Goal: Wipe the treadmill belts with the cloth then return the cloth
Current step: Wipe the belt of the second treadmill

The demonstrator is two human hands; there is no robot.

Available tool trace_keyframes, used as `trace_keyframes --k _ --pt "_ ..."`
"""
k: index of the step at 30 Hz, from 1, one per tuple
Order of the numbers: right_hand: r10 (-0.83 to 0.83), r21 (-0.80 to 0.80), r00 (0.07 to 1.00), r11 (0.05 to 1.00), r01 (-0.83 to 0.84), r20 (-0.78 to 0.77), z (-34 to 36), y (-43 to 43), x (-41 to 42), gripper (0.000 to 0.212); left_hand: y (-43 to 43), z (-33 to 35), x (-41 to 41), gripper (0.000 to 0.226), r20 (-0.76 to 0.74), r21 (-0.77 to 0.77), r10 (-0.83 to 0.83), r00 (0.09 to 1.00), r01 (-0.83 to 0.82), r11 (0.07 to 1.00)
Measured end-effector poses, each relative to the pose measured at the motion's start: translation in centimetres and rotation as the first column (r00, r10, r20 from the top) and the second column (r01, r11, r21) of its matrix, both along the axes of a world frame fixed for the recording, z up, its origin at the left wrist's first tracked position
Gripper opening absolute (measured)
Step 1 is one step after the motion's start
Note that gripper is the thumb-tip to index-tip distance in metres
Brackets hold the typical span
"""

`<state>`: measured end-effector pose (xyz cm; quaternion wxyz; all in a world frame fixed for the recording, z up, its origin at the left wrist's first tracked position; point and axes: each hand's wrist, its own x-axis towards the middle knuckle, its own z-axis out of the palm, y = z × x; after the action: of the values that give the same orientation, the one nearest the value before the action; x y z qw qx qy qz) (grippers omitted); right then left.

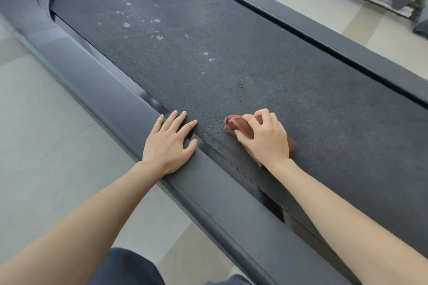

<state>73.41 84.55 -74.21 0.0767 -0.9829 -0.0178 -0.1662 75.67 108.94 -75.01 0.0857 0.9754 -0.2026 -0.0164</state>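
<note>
Dark trouser fabric fills the bottom edge beneath two bare forearms. The left hand lies flat, fingers spread, on the grey side rail with its fingertips on the belt. Just beside it, the right hand curls round the bunched brown cloth, pressing it onto the belt.

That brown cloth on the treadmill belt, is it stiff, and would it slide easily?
Probably floppy: the cloth bunches in folds under the right hand. It likely drags somewhat, since the belt looks grainy.
</note>
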Motion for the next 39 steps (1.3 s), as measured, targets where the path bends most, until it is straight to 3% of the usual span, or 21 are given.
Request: trace_keyframes --k 3,7,13,17,20,24,30,33,39 --pt "-0.025 -0.025 0.998 0.999 0.024 -0.049 -0.1 -0.1 4.8 0.038 1.4 0.2 2.6 0.051 -0.018 0.045 -0.01 1.0 0.01 0.999" --pt "0.004 -0.047 1.0 0.999 -0.004 0.008 -0.8 -1.1 10.3 0.039 3.6 0.3 5.8 0.05 -0.022 0.084 0.088 0.996 -0.086 0.993" --pt "-0.014 -0.07 1.0 0.997 0.014 0.0 -0.9 -1.9 20.8 0.043 3.6 0.6 5.8 0.051 -0.032 0.045 0.107 0.994 -0.105 0.993" --pt "-0.001 -0.068 1.0 0.998 0.002 0.019 -1.0 -2.1 23.2 0.043 3.6 0.8 6.0 0.053 -0.047 0.029 0.111 0.993 -0.11 0.994" --pt "0.04 -0.02 0.999 0.999 -0.04 0.007 -0.6 -2.1 22.3 0.041 3.5 1.0 5.9 0.057 -0.044 0.026 0.118 0.992 -0.117 0.993" --pt "0.236 0.041 0.972 0.971 -0.236 0.024 -0.1 -0.9 16.6 0.036 3.4 1.1 5.9 0.058 -0.047 0.032 0.11 0.993 -0.109 0.994" --pt "0.568 0.152 0.823 0.813 -0.561 0.004 -0.7 -1.8 1.7 0.03 3.4 1.1 5.9 0.059 -0.052 0.042 0.114 0.992 -0.112 0.993" --pt "0.571 0.145 0.821 0.813 -0.564 -0.011 -1.0 -2.2 -1.1 0.033 3.4 1.0 5.9 0.059 -0.052 0.029 0.111 0.992 -0.11 0.994" --pt "0.502 0.146 0.865 0.856 -0.495 -0.009 0.0 1.9 4.8 0.03 3.4 1.1 5.8 0.058 -0.058 0.019 0.114 0.992 -0.114 0.993"
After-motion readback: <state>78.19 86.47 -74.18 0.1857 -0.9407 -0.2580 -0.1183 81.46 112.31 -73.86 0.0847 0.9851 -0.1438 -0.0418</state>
